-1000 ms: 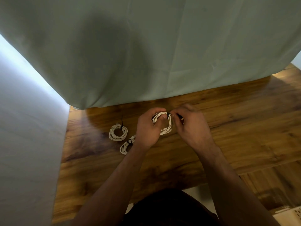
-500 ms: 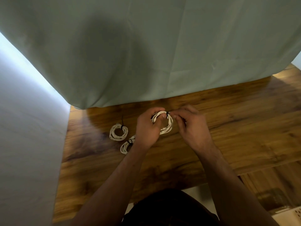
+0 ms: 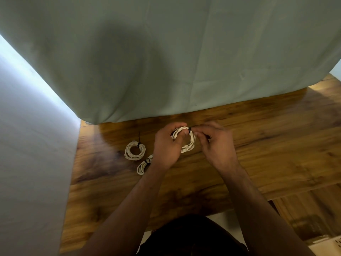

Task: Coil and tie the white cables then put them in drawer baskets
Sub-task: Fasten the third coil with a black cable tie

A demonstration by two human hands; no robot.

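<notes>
A coiled white cable point(image 3: 190, 145) is being held over the wooden worktop point(image 3: 258, 154) by the left hand point(image 3: 167, 146), its fingers curled round the coil's left side and its thumb laid across the ring, while a black tie point(image 3: 189, 130) at the coil's top is being pinched by the right hand point(image 3: 215, 145). Two tied coils, one round point(image 3: 134, 150) and one partly hidden behind the left wrist point(image 3: 144, 164), are being supported by the worktop just to the left, below a green cloth point(image 3: 166, 61)
</notes>
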